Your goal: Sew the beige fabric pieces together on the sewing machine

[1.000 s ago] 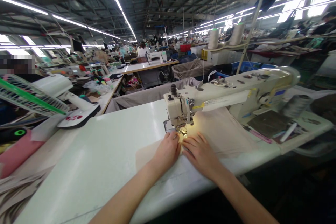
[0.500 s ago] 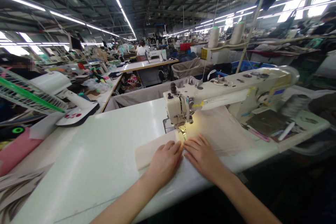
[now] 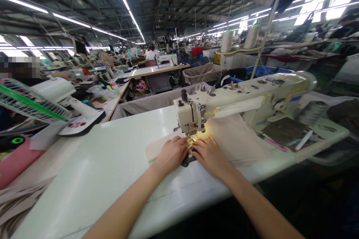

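Fingers (image 3: 180, 142) of left hand (image 3: 171, 154) and right hand (image 3: 209, 155) press fabric (image 3: 237, 139) beside blurred-label machine (image 3: 246, 99).

Overhead, light strips (image 3: 123, 0) run above rows of tables (image 3: 157, 70).

White table (image 3: 117, 164) with sewing machine (image 3: 246, 99), beige fabric (image 3: 238, 138)

At centre frame I see my left hand (image 3: 171, 153) and right hand (image 3: 209, 155) lying flat, fingers extended, side by side on the beige fabric (image 3: 238, 138), fingertips just below the lit needle of the sewing machine (image 3: 252, 97). The white table (image 3: 112, 171) fills the lower left. A desk fan (image 3: 56, 99) sits at the left edge.
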Demonstrator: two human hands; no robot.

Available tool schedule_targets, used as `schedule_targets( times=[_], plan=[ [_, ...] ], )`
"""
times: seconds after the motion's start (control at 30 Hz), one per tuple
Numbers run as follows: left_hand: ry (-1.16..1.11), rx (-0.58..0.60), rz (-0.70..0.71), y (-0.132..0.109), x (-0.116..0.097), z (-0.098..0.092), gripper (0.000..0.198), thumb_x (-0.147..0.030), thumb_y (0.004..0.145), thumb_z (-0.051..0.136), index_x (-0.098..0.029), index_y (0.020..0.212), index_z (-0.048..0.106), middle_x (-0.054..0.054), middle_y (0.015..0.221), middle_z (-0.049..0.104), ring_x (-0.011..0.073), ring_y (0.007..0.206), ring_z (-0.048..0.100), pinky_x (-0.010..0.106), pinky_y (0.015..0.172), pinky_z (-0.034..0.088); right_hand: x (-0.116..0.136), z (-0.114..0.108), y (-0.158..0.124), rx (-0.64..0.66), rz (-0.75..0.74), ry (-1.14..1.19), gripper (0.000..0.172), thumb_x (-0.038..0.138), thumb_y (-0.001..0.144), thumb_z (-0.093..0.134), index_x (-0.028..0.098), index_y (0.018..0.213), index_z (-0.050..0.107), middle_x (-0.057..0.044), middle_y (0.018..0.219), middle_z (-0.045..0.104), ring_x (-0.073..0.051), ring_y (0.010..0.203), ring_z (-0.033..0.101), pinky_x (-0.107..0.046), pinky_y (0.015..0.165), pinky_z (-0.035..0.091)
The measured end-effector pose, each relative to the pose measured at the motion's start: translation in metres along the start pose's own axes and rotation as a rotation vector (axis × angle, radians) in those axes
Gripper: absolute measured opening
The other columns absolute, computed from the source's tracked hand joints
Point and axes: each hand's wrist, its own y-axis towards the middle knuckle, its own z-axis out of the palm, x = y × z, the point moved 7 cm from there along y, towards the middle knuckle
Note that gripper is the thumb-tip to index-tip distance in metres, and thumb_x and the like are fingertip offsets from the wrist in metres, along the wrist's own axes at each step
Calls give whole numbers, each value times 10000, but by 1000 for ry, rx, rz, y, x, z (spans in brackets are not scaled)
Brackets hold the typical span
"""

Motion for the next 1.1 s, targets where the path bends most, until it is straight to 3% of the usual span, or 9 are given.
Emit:
schedule_targets(
  times=[0.33, 0.53, 0.77, 0.9, 0.97, 1.1],
  plan=[
    [-45, -44, 28, 5, 11, 0, 250, -239, 1024, 410, -176, 1099, 640, 97, 1107, 647, 224, 1004, 576, 386, 926, 512, 0, 0, -16, -22, 4, 38, 178, 251, 985, 556, 220, 1119, 669, -71, 1185, 685, -248, 1177, 564, -552, 1134, 293],
    [-84, -105, 55, 2, 11, -1, 266, -251, 1022, 420, -181, 1160, 636, 106, 1190, 640, 242, 1151, 547, 408, 1014, 483, 0, 1, -18, -36, 12, 50, 191, 243, 981, 557, 214, 1136, 663, -69, 1212, 677, -245, 1190, 563, -564, 1144, 288],
    [-99, -59, 42, 5, 14, -2, 282, -238, 1018, 397, -164, 1113, 653, 103, 1127, 653, 227, 1081, 580, 383, 1006, 480, 0, 0, -20, -40, 3, 59, 177, 249, 983, 564, 207, 1126, 659, -58, 1207, 677, -242, 1188, 567, -562, 1144, 285],
    [-135, -6, 32, 5, 23, -6, 332, -117, 953, 413, -190, 1172, 652, 81, 1193, 646, 216, 1103, 573, 371, 1032, 460, -5, -1, -23, -102, 17, 68, 199, 250, 1011, 505, 201, 1139, 648, -76, 1175, 684, -237, 1135, 588, -541, 1129, 302],
    [-60, 75, -96, -1, 35, -5, 321, -124, 950, 418, -197, 1160, 649, 88, 1190, 635, 222, 1113, 580, 363, 987, 485, -10, -5, -27, -168, 38, 78, 229, 233, 1023, 460, 191, 1157, 641, -88, 1157, 687, -233, 1098, 602, -526, 1111, 330],
    [190, 253, -492, -31, 63, -7, 318, -276, 1011, 358, -115, 1105, 615, 164, 1068, 627, 297, 952, 662, 421, 775, 545, -19, -13, -36, -312, 34, 139, 294, 153, 1000, 398, 185, 1149, 650, -104, 1101, 684, -235, 1035, 607, -490, 1026, 431]
  ],
)
